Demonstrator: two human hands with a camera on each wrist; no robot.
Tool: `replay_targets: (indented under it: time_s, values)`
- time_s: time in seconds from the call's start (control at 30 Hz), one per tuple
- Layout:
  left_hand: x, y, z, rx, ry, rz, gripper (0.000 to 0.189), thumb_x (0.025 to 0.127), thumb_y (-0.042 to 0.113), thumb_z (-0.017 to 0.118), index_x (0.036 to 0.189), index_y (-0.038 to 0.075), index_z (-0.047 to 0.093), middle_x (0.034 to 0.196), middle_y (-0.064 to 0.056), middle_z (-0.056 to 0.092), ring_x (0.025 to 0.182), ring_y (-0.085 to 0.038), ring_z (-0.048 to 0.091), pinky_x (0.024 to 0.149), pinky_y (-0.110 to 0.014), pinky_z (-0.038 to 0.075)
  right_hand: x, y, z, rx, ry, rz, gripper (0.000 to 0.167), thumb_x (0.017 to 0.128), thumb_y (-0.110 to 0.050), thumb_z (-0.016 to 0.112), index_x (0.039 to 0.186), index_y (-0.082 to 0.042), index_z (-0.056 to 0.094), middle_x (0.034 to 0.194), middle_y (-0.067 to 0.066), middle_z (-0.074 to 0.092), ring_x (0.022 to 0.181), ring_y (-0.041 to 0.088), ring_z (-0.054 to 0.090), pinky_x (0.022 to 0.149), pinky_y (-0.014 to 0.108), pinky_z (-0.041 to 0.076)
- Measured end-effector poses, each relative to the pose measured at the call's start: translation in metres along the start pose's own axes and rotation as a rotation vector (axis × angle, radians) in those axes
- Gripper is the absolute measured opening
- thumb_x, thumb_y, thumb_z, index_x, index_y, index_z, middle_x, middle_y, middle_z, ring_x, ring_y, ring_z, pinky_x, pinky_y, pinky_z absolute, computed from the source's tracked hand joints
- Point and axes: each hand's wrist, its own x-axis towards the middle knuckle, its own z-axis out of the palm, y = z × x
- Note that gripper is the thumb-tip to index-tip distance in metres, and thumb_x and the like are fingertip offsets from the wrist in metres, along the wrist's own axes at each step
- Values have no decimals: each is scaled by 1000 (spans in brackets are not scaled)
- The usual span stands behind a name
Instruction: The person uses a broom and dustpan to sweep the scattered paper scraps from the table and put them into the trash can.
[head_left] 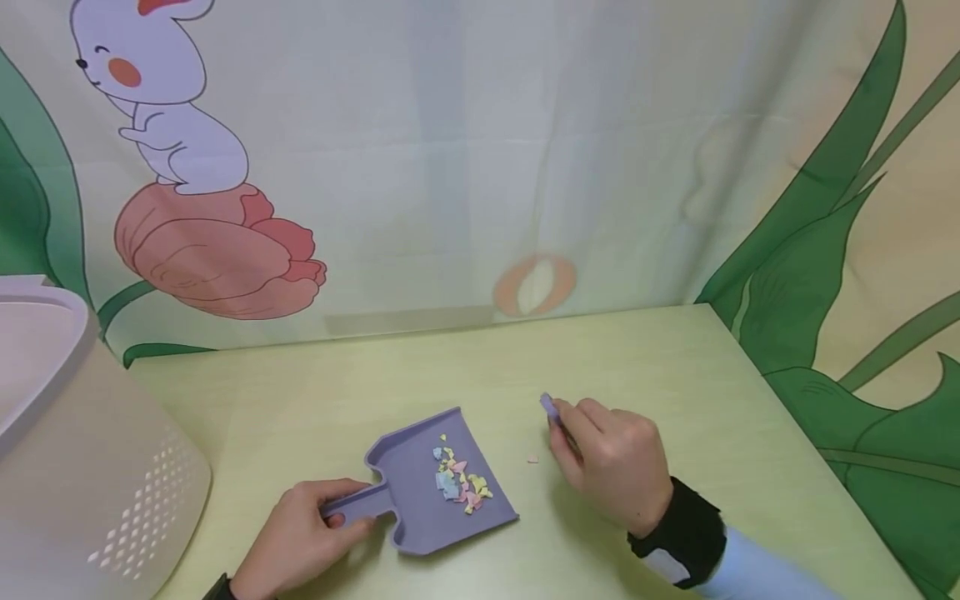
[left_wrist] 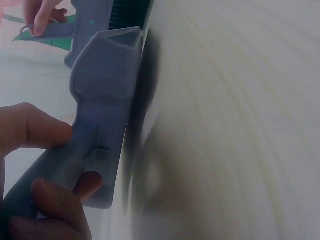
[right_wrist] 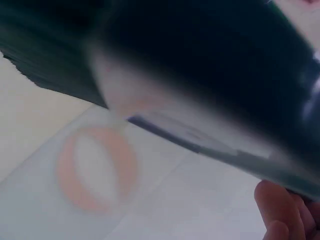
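Observation:
My left hand grips the handle of a purple dustpan that lies on the table. Several scraps of torn paper in blue, pink and yellow lie in the pan. To the right of the pan, my right hand holds a small brush, of which only a purple end shows in the head view. In the left wrist view the brush has dark bristles and a looped handle. It fills much of the right wrist view, dark and blurred. One pink scrap lies on the table between pan and right hand.
A white plastic basket with small holes stands at the left, close to my left hand. Behind the pale green table hangs a printed curtain. The table's right edge slants away beyond my right arm.

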Motion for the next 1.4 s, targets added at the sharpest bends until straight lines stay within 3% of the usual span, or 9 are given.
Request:
replay_targets:
  time_s: [0.2, 0.37, 0.53, 0.8, 0.93, 1.07, 1.23, 1.3, 1.4]
  values:
    - [0, 4, 4, -21, -36, 4, 23, 81, 24, 85, 104, 22, 80, 61, 11, 46, 55, -3, 47, 55, -19, 36, 10, -30, 14, 138, 81, 24, 29, 101, -18, 55, 91, -2, 77, 62, -2, 56, 44, 5, 44, 41, 19, 35]
    - [1, 6, 7, -19, -51, 23, 24, 81, 24, 85, 104, 23, 80, 61, 11, 46, 55, -2, 45, 55, -18, 35, 19, -29, 24, 325, 175, 137, 14, 94, -10, 65, 87, -3, 75, 66, 1, 65, 52, 7, 63, 48, 18, 49]
    - [2, 3, 9, -42, -53, 37, 23, 81, 22, 84, 103, 24, 80, 62, 12, 45, 56, -1, 46, 55, -18, 35, 22, -2, 19, 421, 268, 347, 6, 88, -3, 73, 88, -1, 78, 72, 6, 74, 53, 9, 65, 51, 18, 51]
    - [2, -2, 9, -117, -33, 33, 22, 83, 17, 83, 103, 24, 80, 63, 10, 47, 57, -2, 47, 56, -18, 39, 6, 52, 2, 541, 301, 757, 8, 93, -4, 73, 93, 4, 76, 76, 17, 75, 54, 1, 68, 51, 19, 54]
    - [0, 1, 6, -111, -5, 33, 22, 83, 19, 85, 104, 25, 80, 64, 10, 48, 59, -2, 48, 58, -19, 40, -8, 74, -2, 579, 287, 923, 12, 95, -7, 72, 97, 4, 76, 75, 4, 75, 54, 4, 69, 52, 24, 57]
    - [-4, 7, -5, -107, 41, 59, 24, 83, 19, 85, 106, 24, 79, 69, 10, 56, 64, -2, 49, 61, -19, 42, -23, 91, -6, 582, 266, 1036, 17, 96, -10, 72, 102, 5, 76, 71, -14, 72, 53, 6, 70, 52, 25, 57]
    - [-21, 18, -34, -73, 159, 113, 22, 84, 16, 85, 105, 20, 80, 71, 10, 58, 63, -1, 50, 56, -21, 43, -39, 112, -7, 537, 255, 1099, 21, 96, -12, 71, 104, 6, 75, 68, -20, 70, 51, 4, 69, 51, 23, 56]
    - [-30, 22, -49, -46, 198, 89, 21, 84, 16, 85, 105, 19, 79, 66, 10, 53, 60, -2, 48, 52, -23, 40, -43, 119, -7, 512, 256, 1112, 21, 96, -13, 71, 104, 6, 76, 67, -21, 69, 51, 3, 68, 51, 22, 56]
    - [-45, 30, -71, 16, 227, 4, 26, 86, 21, 85, 111, 16, 78, 65, 8, 49, 58, -4, 45, 51, -25, 36, -47, 127, -8, 483, 271, 1110, 21, 96, -13, 71, 104, 6, 76, 67, -22, 68, 50, 2, 67, 50, 21, 55]
